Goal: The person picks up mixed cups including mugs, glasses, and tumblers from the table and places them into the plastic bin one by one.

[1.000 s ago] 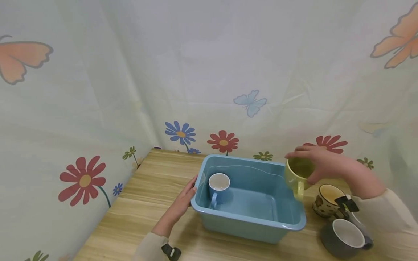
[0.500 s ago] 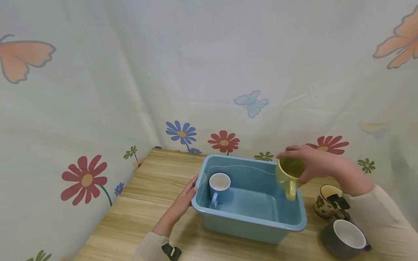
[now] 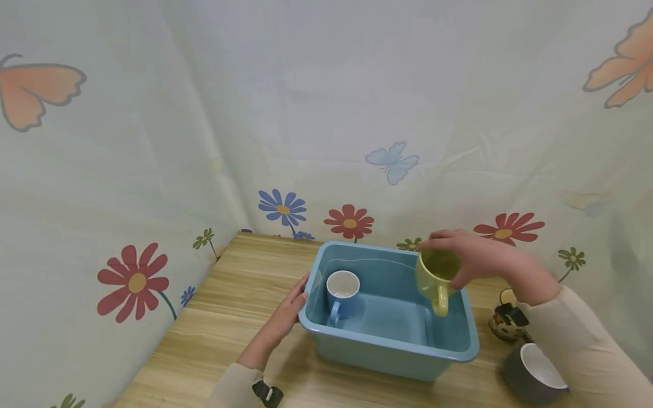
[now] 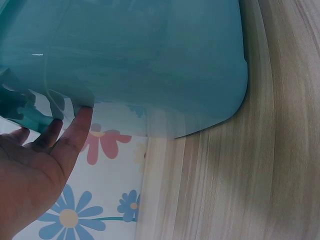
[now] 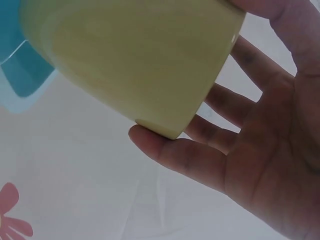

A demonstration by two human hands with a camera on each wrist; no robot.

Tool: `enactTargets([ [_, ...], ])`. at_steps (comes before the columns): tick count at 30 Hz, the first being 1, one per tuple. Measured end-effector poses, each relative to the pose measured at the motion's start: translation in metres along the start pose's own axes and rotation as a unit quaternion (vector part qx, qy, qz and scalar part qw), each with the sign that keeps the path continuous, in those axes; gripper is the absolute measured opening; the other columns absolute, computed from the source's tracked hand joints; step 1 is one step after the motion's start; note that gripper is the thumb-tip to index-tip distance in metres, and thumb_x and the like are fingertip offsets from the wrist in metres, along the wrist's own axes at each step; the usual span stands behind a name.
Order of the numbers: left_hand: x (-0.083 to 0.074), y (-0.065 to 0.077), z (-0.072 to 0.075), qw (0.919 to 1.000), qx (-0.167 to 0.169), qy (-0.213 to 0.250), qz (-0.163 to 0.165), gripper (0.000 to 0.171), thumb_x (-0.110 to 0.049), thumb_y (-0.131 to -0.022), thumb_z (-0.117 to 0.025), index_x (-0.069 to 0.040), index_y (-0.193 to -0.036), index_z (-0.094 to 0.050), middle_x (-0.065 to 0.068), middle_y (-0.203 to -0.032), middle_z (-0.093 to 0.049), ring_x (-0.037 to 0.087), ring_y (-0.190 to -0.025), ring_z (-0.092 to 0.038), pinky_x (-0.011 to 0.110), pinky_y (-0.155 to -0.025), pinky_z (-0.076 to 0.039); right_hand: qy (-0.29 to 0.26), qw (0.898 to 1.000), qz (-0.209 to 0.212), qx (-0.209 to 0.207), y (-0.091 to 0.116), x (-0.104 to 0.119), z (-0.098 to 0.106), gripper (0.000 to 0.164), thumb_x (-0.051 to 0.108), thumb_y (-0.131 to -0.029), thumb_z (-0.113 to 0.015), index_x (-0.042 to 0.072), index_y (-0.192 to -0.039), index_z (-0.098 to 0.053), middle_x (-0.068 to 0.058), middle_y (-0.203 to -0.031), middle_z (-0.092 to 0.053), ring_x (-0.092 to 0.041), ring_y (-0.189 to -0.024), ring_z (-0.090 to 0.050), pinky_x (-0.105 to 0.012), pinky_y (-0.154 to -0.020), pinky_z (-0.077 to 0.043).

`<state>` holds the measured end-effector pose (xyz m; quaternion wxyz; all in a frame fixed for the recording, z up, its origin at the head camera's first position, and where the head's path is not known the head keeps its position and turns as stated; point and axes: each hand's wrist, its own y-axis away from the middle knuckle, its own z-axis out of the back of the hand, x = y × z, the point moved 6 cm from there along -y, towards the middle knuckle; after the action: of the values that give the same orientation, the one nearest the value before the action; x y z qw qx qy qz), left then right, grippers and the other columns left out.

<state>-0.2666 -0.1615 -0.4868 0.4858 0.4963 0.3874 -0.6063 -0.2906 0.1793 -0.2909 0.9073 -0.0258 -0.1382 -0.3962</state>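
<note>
Now the right hand (image 3: pixel 474 255) grips a mouth-up yellow mug (image 3: pixel 427 282) (handle (image 3: pixel 441 305) nearside); left hand (image 3: pixel 285 311), fingers extended, touches the tub (image 3: pixel 377 358).

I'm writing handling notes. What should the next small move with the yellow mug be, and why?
Probably lower the yellow mug into the right part of the tub: the right hand holds it over that end, the blue mug stands at the left end with bare floor beside it, and the left hand rests against the tub's left side.

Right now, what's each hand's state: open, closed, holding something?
Left hand: open, fingers touching the blue tub.
Right hand: closed on the yellow mug, holding it.
</note>
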Motion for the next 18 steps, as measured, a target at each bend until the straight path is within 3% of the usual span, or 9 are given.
enactTargets([
  [8, -0.002, 0.001, 0.000, 1.0000, 0.000, 0.003, 0.001, 0.058, -0.028, -0.111, -0.033, -0.012, -0.164, -0.020, 0.025, -0.169, -0.021, 0.052, -0.147, -0.037, 0.061, -0.109, -0.047, -0.032, 0.999, 0.000, 0.021, -0.015, 0.009, -0.011, 0.081, 0.019, -0.066, -0.093, 0.019, -0.141, -0.062, -0.022, -0.147, -0.054, -0.049, -0.132, -0.049, -0.058, -0.090, -0.058],
  [14, -0.004, 0.002, -0.001, 1.0000, -0.006, 0.000, 0.002, 0.057, -0.028, -0.111, -0.033, -0.012, -0.164, -0.021, 0.024, -0.169, -0.022, 0.052, -0.147, -0.038, 0.062, -0.108, -0.048, -0.027, 0.999, 0.021, 0.034, -0.028, 0.019, -0.019, 0.081, 0.015, -0.065, -0.092, 0.019, -0.141, -0.062, -0.023, -0.150, -0.052, -0.050, -0.135, -0.046, -0.060, -0.092, -0.057],
  [18, -0.004, 0.001, 0.000, 0.9999, -0.013, -0.001, 0.002, 0.057, -0.029, -0.110, -0.034, -0.012, -0.164, -0.023, 0.023, -0.169, -0.023, 0.052, -0.147, -0.039, 0.062, -0.107, -0.048, -0.017, 0.998, 0.035, 0.040, -0.038, 0.024, -0.025, 0.078, 0.017, -0.066, -0.093, 0.020, -0.139, -0.062, -0.021, -0.145, -0.055, -0.046, -0.131, -0.049, -0.054, -0.090, -0.059],
])
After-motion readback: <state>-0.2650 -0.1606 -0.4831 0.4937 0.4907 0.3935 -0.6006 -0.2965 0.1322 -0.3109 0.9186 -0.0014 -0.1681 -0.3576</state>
